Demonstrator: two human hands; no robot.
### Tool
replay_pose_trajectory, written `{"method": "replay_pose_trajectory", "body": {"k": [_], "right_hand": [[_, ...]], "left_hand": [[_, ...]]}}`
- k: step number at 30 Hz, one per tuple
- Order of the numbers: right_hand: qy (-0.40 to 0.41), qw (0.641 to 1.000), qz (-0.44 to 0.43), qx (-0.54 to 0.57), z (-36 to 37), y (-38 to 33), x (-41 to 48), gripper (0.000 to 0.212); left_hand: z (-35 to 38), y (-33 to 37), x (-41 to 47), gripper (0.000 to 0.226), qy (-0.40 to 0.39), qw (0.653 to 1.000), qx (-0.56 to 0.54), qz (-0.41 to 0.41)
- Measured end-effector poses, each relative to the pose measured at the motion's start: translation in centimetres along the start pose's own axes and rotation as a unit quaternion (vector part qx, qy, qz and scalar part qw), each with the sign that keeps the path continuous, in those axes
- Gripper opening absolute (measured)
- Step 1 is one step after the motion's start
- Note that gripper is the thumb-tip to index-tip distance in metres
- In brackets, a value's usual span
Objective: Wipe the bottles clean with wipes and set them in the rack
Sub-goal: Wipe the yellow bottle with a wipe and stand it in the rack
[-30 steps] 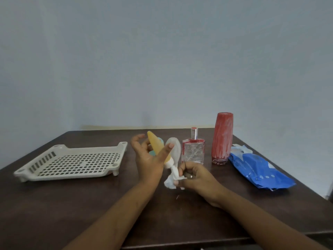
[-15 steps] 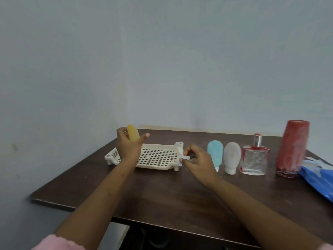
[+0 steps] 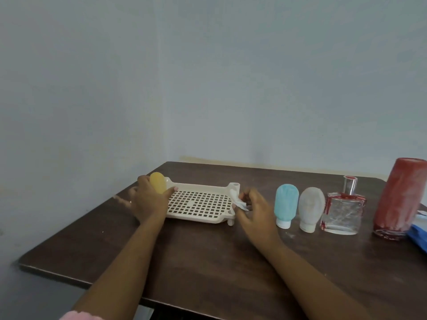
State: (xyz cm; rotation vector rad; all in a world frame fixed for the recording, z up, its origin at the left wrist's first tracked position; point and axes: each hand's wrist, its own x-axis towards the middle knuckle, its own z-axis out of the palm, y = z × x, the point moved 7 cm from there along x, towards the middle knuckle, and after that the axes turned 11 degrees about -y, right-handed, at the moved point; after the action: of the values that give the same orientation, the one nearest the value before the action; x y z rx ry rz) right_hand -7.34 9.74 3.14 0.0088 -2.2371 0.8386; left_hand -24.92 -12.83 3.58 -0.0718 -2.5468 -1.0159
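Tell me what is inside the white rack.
On the visible part of the rack, only its grid floor shows, with no bottle on it. The left hand holds the yellow bottle at the left end and covers that corner, so whether its base touches the floor is hidden.

yellow bottle point(image 3: 158, 185) carried in left hand point(image 3: 147, 203) away from the wipe point(image 3: 238, 200), now over the rack's point(image 3: 201, 205) left end

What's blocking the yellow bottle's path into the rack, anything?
Nothing visible. The left hand holds the yellow bottle at the left end of the rack, and nothing lies on the grid that shows. The right hand, pinching the wipe, sits at the rack's right edge, off the bottle's path.
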Motion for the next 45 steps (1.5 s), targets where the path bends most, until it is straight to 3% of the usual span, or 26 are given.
{"method": "replay_pose_trajectory", "body": {"k": [14, 23, 27, 33, 40, 45], "right_hand": [[-0.013, 0.999, 0.0, 0.03, 0.4, -0.2, -0.3, 0.017], [-0.021, 0.999, 0.013, 0.033, 0.5, 0.0, -0.4, 0.02], [-0.023, 0.999, 0.013, 0.036, 0.6, 0.1, -0.4, 0.019], [-0.023, 0.999, 0.019, 0.034, 0.6, 0.2, -0.4, 0.02], [-0.027, 0.999, 0.024, 0.034, 0.6, 0.2, -0.5, 0.019], [-0.035, 0.999, 0.029, 0.029, 0.7, 0.3, -0.6, 0.018]], "left_hand": [[0.2, -2.2, 1.3, 0.067, 0.006, 0.989, -0.146, -0.01], [0.2, -2.6, 1.2, 0.077, 0.012, 0.99, -0.139, -0.017], [0.5, -2.7, 1.3, 0.091, -0.004, 0.993, -0.117, -0.02], [1.3, -3.9, 1.3, 0.092, -0.066, 0.993, -0.078, -0.066], [1.1, -4.2, 0.9, 0.071, -0.085, 0.992, -0.036, -0.081], [1.2, -4.5, 0.9, 0.062, -0.082, 0.99, -0.077, -0.084]]}}
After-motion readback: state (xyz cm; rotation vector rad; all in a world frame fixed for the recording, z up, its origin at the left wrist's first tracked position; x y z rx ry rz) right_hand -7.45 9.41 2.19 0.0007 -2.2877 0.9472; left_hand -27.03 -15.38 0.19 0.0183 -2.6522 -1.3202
